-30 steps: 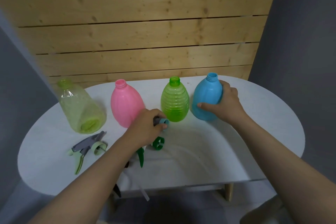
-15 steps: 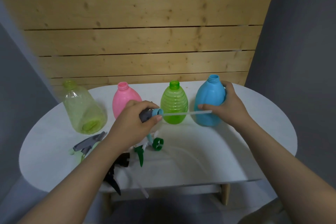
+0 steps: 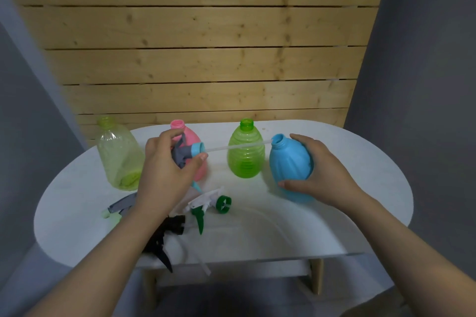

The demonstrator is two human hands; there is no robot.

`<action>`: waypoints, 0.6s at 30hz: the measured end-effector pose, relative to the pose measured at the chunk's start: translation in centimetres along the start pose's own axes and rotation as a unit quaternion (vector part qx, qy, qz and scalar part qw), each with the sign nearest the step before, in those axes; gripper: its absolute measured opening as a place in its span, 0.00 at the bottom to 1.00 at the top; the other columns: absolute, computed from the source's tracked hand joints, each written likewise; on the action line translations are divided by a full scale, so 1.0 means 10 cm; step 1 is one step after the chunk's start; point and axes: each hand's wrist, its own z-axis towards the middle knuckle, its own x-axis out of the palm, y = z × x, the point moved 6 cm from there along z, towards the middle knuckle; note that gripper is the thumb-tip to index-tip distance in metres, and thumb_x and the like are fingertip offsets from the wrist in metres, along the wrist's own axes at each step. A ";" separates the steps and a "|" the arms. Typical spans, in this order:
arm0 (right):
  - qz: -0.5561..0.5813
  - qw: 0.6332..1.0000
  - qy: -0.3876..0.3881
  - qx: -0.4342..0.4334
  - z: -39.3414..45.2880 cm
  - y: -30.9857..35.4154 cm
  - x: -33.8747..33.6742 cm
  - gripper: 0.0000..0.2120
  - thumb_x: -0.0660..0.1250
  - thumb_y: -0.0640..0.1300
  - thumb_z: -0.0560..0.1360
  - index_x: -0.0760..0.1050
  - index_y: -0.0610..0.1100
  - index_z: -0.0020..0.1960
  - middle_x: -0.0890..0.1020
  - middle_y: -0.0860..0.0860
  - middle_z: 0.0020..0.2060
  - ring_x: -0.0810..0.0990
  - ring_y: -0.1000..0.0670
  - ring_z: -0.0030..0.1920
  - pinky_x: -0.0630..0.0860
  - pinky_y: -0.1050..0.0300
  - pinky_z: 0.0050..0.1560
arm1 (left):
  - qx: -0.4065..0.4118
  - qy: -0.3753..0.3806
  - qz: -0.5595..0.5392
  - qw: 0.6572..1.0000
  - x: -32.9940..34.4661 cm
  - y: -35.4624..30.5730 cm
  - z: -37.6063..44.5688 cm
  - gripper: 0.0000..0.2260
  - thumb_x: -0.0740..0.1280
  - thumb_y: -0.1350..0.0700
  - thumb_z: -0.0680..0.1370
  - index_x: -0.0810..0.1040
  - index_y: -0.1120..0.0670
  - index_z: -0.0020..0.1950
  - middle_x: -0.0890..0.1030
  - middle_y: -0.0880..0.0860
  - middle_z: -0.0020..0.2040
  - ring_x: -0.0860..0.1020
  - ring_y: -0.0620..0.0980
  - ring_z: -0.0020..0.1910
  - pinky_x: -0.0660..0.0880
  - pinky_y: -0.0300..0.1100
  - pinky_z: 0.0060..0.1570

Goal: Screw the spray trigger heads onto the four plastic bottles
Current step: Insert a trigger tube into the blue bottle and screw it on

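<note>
My right hand [image 3: 320, 174] grips the blue bottle [image 3: 287, 167], tilted with its open neck leaning left. My left hand [image 3: 164, 170] holds a grey spray trigger head with a blue collar [image 3: 189, 153] sideways; its white dip tube [image 3: 237, 147] reaches right, its tip at the blue bottle's mouth. Open-necked and upright on the white table [image 3: 334, 226] stand a green ribbed bottle [image 3: 246, 153], a pink bottle [image 3: 194, 141] partly behind my left hand, and a pale yellow-green bottle [image 3: 118, 157]. Lying loose are a white-and-green trigger head [image 3: 208, 207], a black one [image 3: 164, 237] and a grey-and-light-green one [image 3: 117, 210].
A wooden slat wall [image 3: 206, 59] rises right behind the bottles. The table's front edge lies close under my forearms, with wooden legs below. Loose dip tubes trail over the table's front edge near the black head.
My left hand raised the grey-and-blue trigger head from the table and turned its tube toward the blue bottle. My right hand tilted the blue bottle left and brought it nearer.
</note>
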 end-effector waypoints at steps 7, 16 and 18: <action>-0.078 0.996 0.014 -0.052 -0.04 0.13 0.01 0.46 0.78 0.57 0.58 0.62 0.54 0.71 0.72 0.51 0.64 0.71 0.48 0.61 0.68 0.54 0.60 | 0.032 -0.011 0.024 0.999 -0.02 -0.05 -0.01 0.27 0.74 0.52 0.69 0.70 0.50 0.65 0.66 0.47 0.56 0.72 0.43 0.51 0.67 0.36 0.52; -0.117 0.988 0.048 -0.092 -0.06 0.28 0.08 0.44 0.78 0.58 0.57 0.64 0.55 0.70 0.73 0.54 0.63 0.69 0.49 0.61 0.64 0.56 0.60 | 0.072 0.035 0.019 0.997 0.12 -0.15 -0.01 0.30 0.77 0.50 0.64 0.74 0.54 0.65 0.74 0.47 0.56 0.71 0.42 0.53 0.66 0.33 0.52; -0.103 0.988 0.061 -0.097 -0.08 0.33 0.13 0.43 0.78 0.57 0.56 0.65 0.55 0.68 0.74 0.56 0.61 0.69 0.50 0.59 0.63 0.58 0.58 | 0.079 0.069 0.000 0.995 0.20 -0.21 -0.05 0.30 0.78 0.49 0.63 0.76 0.53 0.63 0.76 0.46 0.54 0.74 0.42 0.52 0.67 0.24 0.49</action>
